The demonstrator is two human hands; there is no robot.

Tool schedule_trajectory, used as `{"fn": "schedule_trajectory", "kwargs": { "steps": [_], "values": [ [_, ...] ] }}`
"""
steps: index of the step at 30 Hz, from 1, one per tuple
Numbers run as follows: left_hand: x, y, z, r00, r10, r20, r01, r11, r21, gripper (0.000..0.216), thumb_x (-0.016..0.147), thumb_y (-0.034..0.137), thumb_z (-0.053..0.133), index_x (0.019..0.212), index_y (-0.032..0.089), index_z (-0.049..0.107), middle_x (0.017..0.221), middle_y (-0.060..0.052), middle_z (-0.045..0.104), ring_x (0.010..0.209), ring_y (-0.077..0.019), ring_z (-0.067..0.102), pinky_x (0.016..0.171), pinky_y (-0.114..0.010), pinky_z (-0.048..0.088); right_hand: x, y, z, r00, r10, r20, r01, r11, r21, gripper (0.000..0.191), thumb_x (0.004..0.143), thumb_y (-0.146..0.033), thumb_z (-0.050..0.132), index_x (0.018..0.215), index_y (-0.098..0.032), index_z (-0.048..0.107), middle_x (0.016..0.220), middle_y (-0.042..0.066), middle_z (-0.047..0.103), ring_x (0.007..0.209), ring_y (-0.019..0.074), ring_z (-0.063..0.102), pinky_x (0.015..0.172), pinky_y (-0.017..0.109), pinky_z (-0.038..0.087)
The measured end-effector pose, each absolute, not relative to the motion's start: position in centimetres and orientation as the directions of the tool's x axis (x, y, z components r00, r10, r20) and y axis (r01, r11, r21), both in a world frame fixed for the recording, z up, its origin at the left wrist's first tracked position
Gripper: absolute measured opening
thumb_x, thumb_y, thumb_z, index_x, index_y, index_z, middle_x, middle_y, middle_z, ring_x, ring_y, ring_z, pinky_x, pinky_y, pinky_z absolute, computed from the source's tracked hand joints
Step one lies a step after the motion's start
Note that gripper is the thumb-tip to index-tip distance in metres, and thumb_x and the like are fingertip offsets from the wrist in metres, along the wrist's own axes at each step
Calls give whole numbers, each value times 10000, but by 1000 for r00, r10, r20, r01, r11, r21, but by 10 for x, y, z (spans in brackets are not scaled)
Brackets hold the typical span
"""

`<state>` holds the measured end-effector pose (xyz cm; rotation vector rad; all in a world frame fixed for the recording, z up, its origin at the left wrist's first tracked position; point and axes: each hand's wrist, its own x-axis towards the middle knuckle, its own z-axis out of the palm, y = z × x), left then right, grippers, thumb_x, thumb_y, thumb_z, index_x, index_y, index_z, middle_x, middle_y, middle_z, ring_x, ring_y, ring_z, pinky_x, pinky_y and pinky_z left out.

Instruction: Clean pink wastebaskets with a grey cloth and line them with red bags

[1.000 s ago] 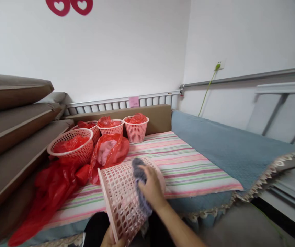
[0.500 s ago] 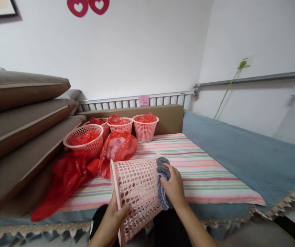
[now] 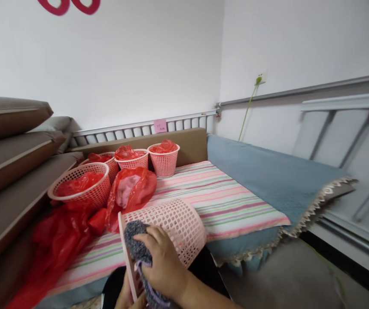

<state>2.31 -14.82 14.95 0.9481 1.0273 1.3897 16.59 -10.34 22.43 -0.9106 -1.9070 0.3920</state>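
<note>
A pink perforated plastic basket (image 3: pixel 174 227) lies on its side in my lap, its bottom toward the striped cloth. My right hand (image 3: pixel 163 262) is closed on a grey knitted cloth (image 3: pixel 135 244) and presses it against the basket's wall close to the rim. My left hand (image 3: pixel 124 296) shows only partly at the bottom edge, under the basket's rim, gripping it from below.
A striped sheet (image 3: pixel 223 201) covers the bed, with a blue blanket (image 3: pixel 274 176) to the right. Several pink baskets (image 3: pixel 163 156) lined with red plastic bags stand at the back left. Loose red bags (image 3: pixel 58 244) lie beside stacked brown cushions (image 3: pixel 13 150).
My right hand slid the grey cloth from the basket's bottom end along its wall to the rim. The left hand dropped lower under the rim. The view swung to the right.
</note>
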Motion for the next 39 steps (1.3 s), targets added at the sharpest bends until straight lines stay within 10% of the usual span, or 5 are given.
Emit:
{"fn": "schedule_trajectory", "kwargs": {
  "steps": [8,20,29,39],
  "values": [
    [46,-161,166,24,996,-83,-385,86,919,1145,616,340,828,1504,206,118,1272,-183,619,1142,-355,591,993,-441,448,279,-31,197,205,807,554,648,312,-694,539,648,-79,498,1175,-177,553,1134,83,588,1103,245,496,1004,420,389],
    [51,-147,213,71,992,-103,-529,125,839,866,654,212,778,1399,188,337,1279,-208,602,1130,-369,591,889,-470,507,260,-51,200,173,807,565,659,332,-675,519,639,-94,501,1148,-170,571,1118,94,599,1090,267,501,995,449,389],
    [44,-156,197,-115,993,34,-274,-64,960,691,577,280,827,1221,202,588,1158,-95,693,1063,-332,619,878,-392,520,149,-122,265,-286,683,672,369,725,-581,640,597,-76,537,1209,-261,556,1124,39,544,1090,207,465,1002,358,373],
    [33,-148,142,-66,998,-11,-335,-11,942,978,638,410,805,1448,203,298,1176,-160,684,1125,-338,606,1018,-470,417,239,-46,189,-27,781,625,717,450,-532,617,623,-34,498,1218,-187,549,1182,93,560,1156,251,456,1033,424,357]
  ]
}}
